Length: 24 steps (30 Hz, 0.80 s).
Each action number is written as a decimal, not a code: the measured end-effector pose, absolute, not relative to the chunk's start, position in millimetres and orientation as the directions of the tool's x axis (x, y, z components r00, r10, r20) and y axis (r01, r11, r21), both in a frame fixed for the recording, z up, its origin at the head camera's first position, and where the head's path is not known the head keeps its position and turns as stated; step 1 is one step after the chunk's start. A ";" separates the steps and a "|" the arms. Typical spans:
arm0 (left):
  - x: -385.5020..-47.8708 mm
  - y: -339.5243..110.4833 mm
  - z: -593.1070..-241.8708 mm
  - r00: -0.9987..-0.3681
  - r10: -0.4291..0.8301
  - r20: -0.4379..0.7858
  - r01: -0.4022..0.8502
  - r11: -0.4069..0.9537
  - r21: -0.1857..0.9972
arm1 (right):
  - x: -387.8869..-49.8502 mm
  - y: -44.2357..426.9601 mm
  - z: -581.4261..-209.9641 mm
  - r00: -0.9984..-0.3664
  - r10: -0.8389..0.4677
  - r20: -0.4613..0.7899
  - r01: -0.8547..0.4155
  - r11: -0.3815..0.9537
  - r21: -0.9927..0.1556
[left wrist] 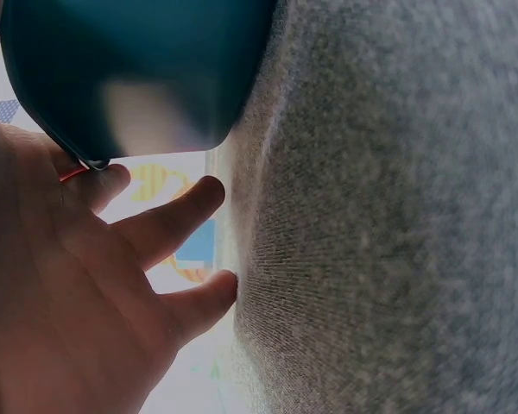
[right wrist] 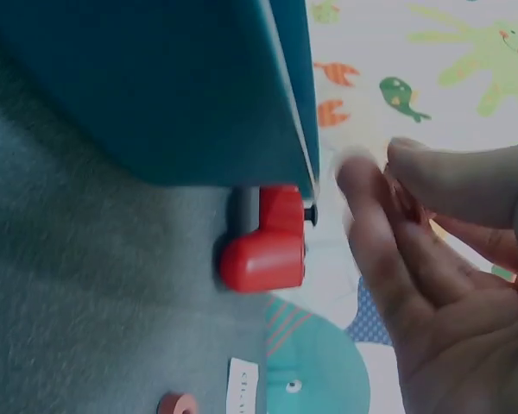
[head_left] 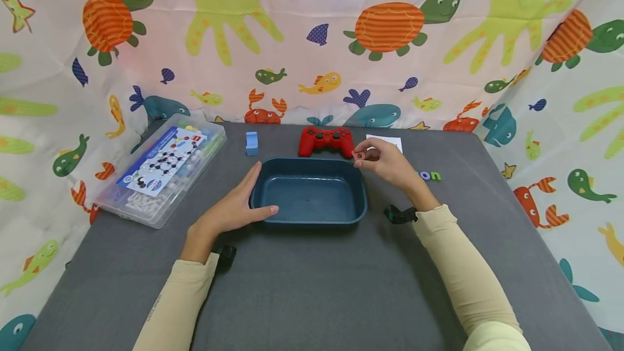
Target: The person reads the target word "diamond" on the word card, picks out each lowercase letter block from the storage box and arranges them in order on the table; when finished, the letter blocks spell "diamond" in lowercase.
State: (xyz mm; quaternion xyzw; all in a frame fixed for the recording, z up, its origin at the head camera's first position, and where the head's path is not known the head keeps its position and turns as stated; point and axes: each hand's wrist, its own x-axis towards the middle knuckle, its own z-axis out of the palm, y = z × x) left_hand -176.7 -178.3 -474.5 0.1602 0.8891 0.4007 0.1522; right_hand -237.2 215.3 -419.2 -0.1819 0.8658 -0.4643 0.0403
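Note:
A dark blue rectangular tray stands on the grey table, with nothing visible inside. My left hand holds its left side: the thumb lies over the rim near the front corner, the other fingers along the outer wall. In the left wrist view, several fingers spread out below the tray's wall. Past the tray's back right corner, my right hand pinches a small pinkish-brown piece with a dark hole between thumb and fingertips. That piece is blurred and mostly covered in the right wrist view.
Behind the tray lie a red game controller and a light blue block. A clear case of molecule model parts is at left. White paper and small letters lie at right. A red ring-shaped piece shows low in the right wrist view.

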 end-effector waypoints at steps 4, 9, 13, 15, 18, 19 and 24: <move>-176.5 -179.6 -475.6 -0.903 0.404 -0.142 0.160 0.626 0.763 | -236.2 224.2 -423.6 -0.933 -0.337 0.129 -0.312 0.574 -0.757; -175.9 -180.4 -476.1 -0.903 0.405 -0.146 0.158 0.628 0.762 | -234.7 230.0 -427.7 -0.930 -0.338 0.143 -0.334 0.617 -0.712; -176.1 -180.1 -475.5 -0.903 0.404 -0.146 0.159 0.630 0.760 | -234.9 232.1 -430.0 -0.924 -0.346 0.162 -0.357 0.631 -0.689; -176.5 -179.7 -475.1 -0.903 0.404 -0.147 0.159 0.631 0.759 | -235.5 232.6 -431.9 -0.921 -0.350 0.172 -0.369 0.637 -0.677; -177.4 -179.2 -474.8 -0.901 0.409 -0.145 0.165 0.631 0.758 | -236.4 232.4 -435.3 -0.918 -0.351 0.185 -0.378 0.631 -0.678; -177.5 -179.1 -474.9 -0.901 0.410 -0.145 0.166 0.632 0.757 | -236.5 232.2 -436.6 -0.919 -0.349 0.182 -0.373 0.624 -0.686; -177.3 -178.7 -475.0 -0.901 0.411 -0.141 0.169 0.631 0.758 | -234.8 229.7 -438.9 -0.936 -0.322 0.142 -0.312 0.573 -0.758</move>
